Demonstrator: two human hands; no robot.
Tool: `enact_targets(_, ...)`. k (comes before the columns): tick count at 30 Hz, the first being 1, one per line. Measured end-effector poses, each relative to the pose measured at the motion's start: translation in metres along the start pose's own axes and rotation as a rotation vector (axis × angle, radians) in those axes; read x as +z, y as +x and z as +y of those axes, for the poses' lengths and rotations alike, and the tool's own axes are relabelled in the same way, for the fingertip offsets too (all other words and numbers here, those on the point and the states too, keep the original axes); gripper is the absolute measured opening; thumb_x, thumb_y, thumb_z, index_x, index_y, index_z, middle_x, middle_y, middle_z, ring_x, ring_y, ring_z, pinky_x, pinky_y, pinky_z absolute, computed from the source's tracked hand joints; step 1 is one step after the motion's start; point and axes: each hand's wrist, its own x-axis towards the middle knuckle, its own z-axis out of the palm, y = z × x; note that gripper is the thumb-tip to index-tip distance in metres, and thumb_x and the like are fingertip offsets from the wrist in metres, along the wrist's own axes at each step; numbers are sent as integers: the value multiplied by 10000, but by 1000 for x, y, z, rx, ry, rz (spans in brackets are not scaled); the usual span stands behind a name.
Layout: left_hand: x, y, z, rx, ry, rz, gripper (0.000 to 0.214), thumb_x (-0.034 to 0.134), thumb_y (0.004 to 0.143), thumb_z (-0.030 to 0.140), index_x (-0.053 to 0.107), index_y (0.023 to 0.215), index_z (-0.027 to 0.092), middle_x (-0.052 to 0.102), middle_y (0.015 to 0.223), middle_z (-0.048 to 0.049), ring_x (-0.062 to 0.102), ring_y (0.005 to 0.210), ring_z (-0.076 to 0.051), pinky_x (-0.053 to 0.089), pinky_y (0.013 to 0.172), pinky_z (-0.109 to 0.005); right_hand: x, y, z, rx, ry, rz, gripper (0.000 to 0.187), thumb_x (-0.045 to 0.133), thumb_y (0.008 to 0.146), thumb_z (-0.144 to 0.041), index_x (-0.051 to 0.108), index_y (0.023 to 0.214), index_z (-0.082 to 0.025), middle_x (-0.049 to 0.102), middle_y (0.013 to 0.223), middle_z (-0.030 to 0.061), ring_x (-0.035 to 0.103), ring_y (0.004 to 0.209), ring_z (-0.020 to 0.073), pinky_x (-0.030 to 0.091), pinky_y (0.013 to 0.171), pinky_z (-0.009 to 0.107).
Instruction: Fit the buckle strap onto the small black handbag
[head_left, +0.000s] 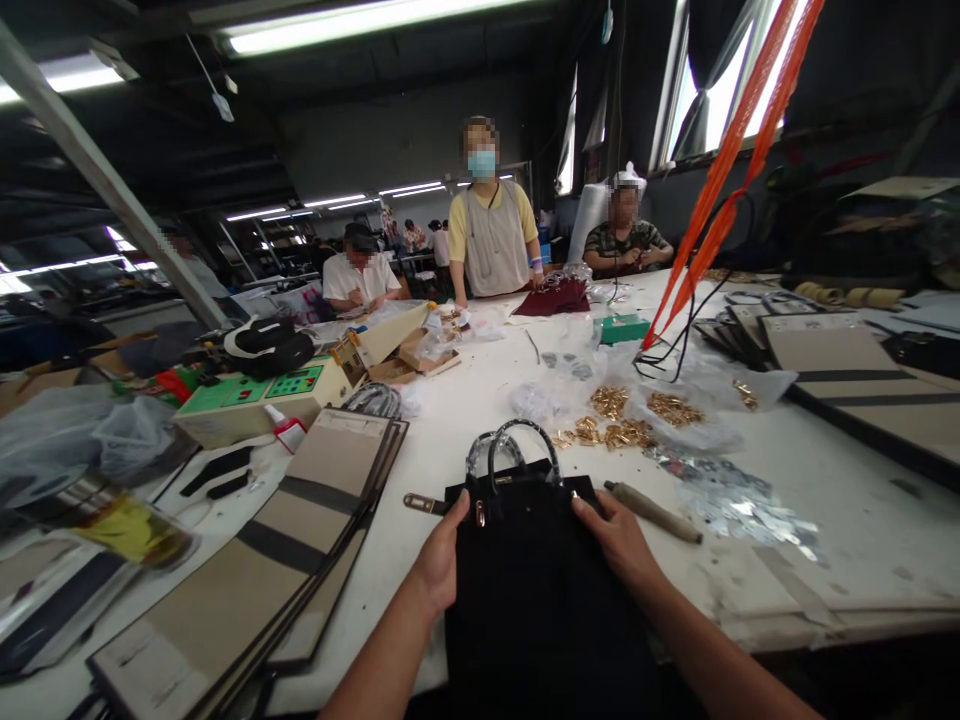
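Gripping the black bag point(540, 590) between them, the left hand point(439, 560) is closing thumb and partly hidden fingers on its upper left edge, while the right hand point(619, 530) is pinching its upper right edge. Holding it well is likely calling for even pressure, so that the bag's top is sitting level below its handles point(525, 424). The gold-tipped strap point(420, 503) is jutting left of the bag, perhaps risking a snag. The tapered rod point(654, 512) is lying just right of the bag, crowding that side; white table point(495, 370) is showing beyond the handles, seemingly offering more room.
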Motion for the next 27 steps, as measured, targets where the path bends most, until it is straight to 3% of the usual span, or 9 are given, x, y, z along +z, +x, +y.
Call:
enact_targets(6, -27, 10, -11, 59, -146, -129, 595, 616, 973, 488, 612, 1425, 101, 754, 1216, -186, 676, 1222, -383, 381, 1187, -563, 2, 2, -3, -23, -3, -13, 531, 709, 840, -684, 730, 1011, -181, 762, 948, 61, 691, 890, 302, 531, 758, 351)
enact_targets(16, -25, 17, -10, -69, -204, -299, 687, 435, 1030, 630, 574, 1479, 130, 730, 1275, -187, 627, 1298, -384, 327, 1216, -560, -4, 8, -21, 3, -126, -87, 500, 653, 893, -663, 732, 1003, -182, 745, 935, 55, 687, 883, 273, 511, 744, 341)
enact_targets(21, -26, 18, -8, -32, -182, -285, 720, 441, 1015, 658, 579, 1473, 120, 704, 1321, -203, 587, 1343, -399, 295, 1231, -580, -31, 8, -36, -28, -347, 28, 571, 653, 881, -639, 715, 1214, -180, 733, 893, 53, 690, 856, 262, 535, 724, 348)
enact_targets(24, -21, 16, -5, -132, -164, -293, 812, 459, 960, 743, 618, 1432, 102, 678, 1357, -217, 559, 1365, -425, 295, 1230, -598, -56, 11, -40, -38, -349, 100, 536, 619, 894, -629, 728, 1158, -177, 737, 898, 57, 687, 797, 238, 542, 698, 343)
enact_targets(27, -15, 13, -4, -130, -132, -264, 810, 503, 940, 742, 650, 1394, 88, 683, 1346, -224, 551, 1372, -431, 304, 1228, -597, -83, 19, -43, -71, -344, 155, 493, 567, 905, -608, 745, 1052, -173, 737, 855, 63, 688, 769, 224, 542, 687, 333)
